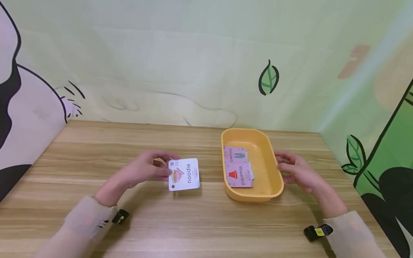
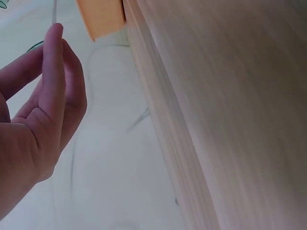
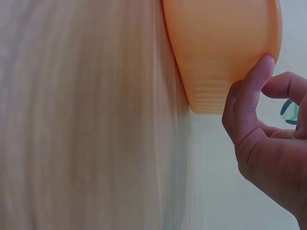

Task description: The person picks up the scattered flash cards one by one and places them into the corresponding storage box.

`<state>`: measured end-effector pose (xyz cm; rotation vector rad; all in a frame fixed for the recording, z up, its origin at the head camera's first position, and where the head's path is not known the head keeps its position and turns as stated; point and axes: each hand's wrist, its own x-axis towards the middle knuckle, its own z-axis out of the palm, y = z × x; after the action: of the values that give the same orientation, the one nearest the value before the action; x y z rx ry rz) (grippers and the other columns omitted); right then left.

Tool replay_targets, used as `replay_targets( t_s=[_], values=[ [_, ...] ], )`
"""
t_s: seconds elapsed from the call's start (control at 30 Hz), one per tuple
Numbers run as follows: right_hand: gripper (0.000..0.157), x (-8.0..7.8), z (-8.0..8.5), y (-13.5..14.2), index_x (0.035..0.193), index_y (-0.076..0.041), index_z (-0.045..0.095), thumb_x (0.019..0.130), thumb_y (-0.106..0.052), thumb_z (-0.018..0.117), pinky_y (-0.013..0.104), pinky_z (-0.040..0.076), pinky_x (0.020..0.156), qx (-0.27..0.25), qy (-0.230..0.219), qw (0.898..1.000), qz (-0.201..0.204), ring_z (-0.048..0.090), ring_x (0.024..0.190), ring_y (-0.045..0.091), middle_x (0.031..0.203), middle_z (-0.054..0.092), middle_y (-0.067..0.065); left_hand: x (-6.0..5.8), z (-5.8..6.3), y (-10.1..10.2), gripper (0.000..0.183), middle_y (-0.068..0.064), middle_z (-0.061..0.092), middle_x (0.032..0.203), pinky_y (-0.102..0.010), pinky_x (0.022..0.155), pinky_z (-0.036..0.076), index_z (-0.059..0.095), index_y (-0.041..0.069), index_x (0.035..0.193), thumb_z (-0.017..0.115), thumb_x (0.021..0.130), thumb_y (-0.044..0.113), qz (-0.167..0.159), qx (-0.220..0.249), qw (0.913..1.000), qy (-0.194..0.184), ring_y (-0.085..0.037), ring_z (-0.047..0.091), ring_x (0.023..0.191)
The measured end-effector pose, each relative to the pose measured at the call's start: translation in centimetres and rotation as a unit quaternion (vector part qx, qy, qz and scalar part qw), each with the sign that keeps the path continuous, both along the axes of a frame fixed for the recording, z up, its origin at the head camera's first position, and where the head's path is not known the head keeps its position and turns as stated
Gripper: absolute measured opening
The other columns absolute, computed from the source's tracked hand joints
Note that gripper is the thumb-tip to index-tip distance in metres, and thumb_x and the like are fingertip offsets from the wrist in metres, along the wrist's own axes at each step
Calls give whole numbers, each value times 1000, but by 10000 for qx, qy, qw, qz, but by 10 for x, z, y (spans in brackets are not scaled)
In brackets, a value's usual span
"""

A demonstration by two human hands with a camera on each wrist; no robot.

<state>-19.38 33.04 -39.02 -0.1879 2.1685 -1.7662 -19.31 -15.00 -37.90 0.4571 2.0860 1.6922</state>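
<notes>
In the head view my left hand point(image 1: 143, 168) pinches the right part of nothing else but a white card point(image 1: 192, 182), gripping its left edge. The card reads "noodle" and has a picture of a bowl; its thin edge point(image 2: 54, 11) rises from my fingertips in the left wrist view. To the right is a yellow plastic basket point(image 1: 258, 199) with rounded corners. My right hand point(image 1: 300, 173) is at the basket's right side, its loosely bent fingers touching the outer wall just under the rim. Inside, at the left, lie pink cards point(image 1: 238, 175) reading "trousers" and "pajamas".
Both hands work over a wood-grain table point(image 1: 206, 229). Behind it stands a pale green wall point(image 1: 180, 64) with painted leaves and dark outlines. Black wrist devices point(image 1: 120, 216) sit at both sleeves.
</notes>
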Motion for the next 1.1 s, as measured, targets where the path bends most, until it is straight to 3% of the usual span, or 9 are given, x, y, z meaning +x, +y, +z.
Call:
replay_targets(
  t_s=[0.13, 0.43, 0.73, 1.1],
  values=[
    [65, -2, -2, 1, 155, 12, 22, 98, -1, 52, 29, 60, 62, -42, 9, 10000, 24, 66, 94, 15, 132, 46, 28, -2, 1, 15, 42, -24, 54, 110, -44, 83, 61, 61, -11, 131, 69, 89, -12, 33, 163, 9998, -121, -27, 66, 92],
    [65, -2, -2, -1, 155, 11, 23, 98, -1, 52, 29, 60, 61, -2, -5, 10000, -22, 66, 92, 14, 131, 46, 27, -17, 11, 53, 41, -24, 56, 111, -47, 88, 59, 61, -10, 131, 68, 90, -11, -261, 415, 9987, -156, -28, 69, 94],
    [66, -4, -3, -1, 156, 9, 23, 99, -2, 53, 30, 60, 60, 4, -69, 10000, -5, 66, 91, 16, 135, 44, 30, -29, 11, 78, 42, -24, 57, 115, -48, 93, 57, 60, -9, 132, 67, 90, -11, -269, 645, 9969, -350, -28, 70, 96],
    [66, -3, -2, -2, 155, 10, 24, 98, -2, 53, 29, 59, 59, -9, -82, 10000, -16, 65, 90, 16, 132, 45, 28, -46, 19, 109, 38, -22, 56, 111, -49, 95, 55, 62, -10, 129, 68, 91, -10, -366, 546, 9973, -326, -24, 69, 93]
  ],
)
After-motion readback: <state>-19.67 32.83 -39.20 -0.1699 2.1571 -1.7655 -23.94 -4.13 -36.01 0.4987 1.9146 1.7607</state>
